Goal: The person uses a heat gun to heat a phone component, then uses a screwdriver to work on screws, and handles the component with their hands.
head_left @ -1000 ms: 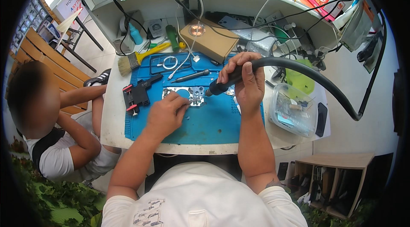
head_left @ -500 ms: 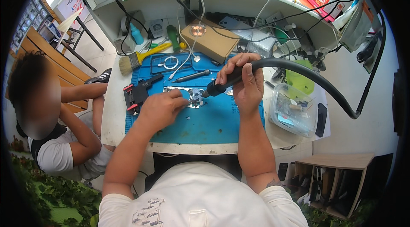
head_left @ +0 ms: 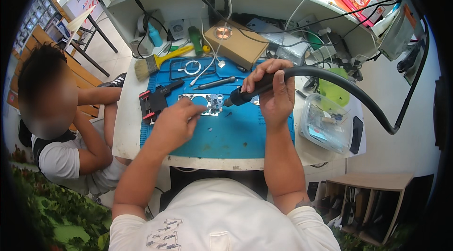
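My right hand (head_left: 273,97) grips the thick black hose-fed handpiece (head_left: 255,88), its metal nozzle (head_left: 227,101) pointing down-left at the right end of a silver circuit board (head_left: 214,104) with a large round opening. My left hand (head_left: 179,123) has curled fingers at the board's lower left, thumb and index close together; anything between them is too small to make out. A small dark piece (head_left: 228,113) lies on the blue mat (head_left: 217,142) just right of the board. A black phone clamp (head_left: 153,102) sits left of my left hand, and a screwdriver (head_left: 214,83) lies above the board.
A seated person (head_left: 61,152) is close at the left. A clear tub (head_left: 325,126) and black phone (head_left: 357,135) stand at the desk's right. A brush (head_left: 153,64), cardboard box (head_left: 236,48) and hanging cables crowd the back; the hose (head_left: 358,93) arches rightward.
My left hand has shifted slightly left along the board, and a small dark piece now shows on the mat right of it. The handpiece stays near the board. The seated person's head has lowered slightly.
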`<state>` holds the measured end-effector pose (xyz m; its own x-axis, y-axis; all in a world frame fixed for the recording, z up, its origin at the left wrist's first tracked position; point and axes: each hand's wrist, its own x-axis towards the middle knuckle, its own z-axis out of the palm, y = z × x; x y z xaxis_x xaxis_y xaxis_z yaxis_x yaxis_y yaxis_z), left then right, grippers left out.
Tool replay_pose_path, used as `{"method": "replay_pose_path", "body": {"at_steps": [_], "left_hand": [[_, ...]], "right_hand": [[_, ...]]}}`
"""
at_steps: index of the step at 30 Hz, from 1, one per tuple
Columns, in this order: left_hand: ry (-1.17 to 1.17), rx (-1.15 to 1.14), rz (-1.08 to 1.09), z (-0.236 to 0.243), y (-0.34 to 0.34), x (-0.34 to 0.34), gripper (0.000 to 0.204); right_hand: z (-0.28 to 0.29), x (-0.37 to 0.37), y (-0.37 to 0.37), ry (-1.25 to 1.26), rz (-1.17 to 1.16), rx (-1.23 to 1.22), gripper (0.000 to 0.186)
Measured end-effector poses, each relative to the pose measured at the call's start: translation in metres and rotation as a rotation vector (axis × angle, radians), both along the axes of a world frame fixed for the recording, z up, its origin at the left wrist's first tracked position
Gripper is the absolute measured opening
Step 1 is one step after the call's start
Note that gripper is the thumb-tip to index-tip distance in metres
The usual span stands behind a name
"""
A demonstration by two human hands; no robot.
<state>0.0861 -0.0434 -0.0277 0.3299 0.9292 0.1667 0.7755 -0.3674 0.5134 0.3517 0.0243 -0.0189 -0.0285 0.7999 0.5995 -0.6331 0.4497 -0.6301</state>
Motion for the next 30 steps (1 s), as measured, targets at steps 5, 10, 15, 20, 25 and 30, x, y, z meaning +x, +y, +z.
{"method": "replay_pose_path", "body": {"at_steps": [5,10,15,20,25,30], "left_hand": [[0.024,0.045,0.053,-0.014,-0.014,0.013,0.028],[0.028,0.073,0.047,-0.020,-0.013,0.016,0.028],[0.009,0.086,0.069,-0.025,-0.016,0.021,0.027],[-0.062,0.116,0.103,-0.028,-0.023,0.022,0.028],[-0.052,0.109,0.105,-0.032,-0.020,0.026,0.029],[-0.031,0.126,0.119,-0.037,-0.021,0.029,0.031]], "right_hand": [[-0.003,-0.002,0.000,-0.023,-0.036,0.013,0.024],[-0.003,-0.002,0.000,-0.043,-0.035,0.005,0.024],[-0.003,-0.004,0.001,-0.038,-0.034,0.011,0.024],[-0.005,-0.005,0.001,-0.048,-0.050,0.012,0.024],[-0.007,-0.005,0.002,-0.074,-0.065,0.020,0.024],[-0.008,-0.006,0.002,-0.091,-0.082,0.023,0.026]]}}
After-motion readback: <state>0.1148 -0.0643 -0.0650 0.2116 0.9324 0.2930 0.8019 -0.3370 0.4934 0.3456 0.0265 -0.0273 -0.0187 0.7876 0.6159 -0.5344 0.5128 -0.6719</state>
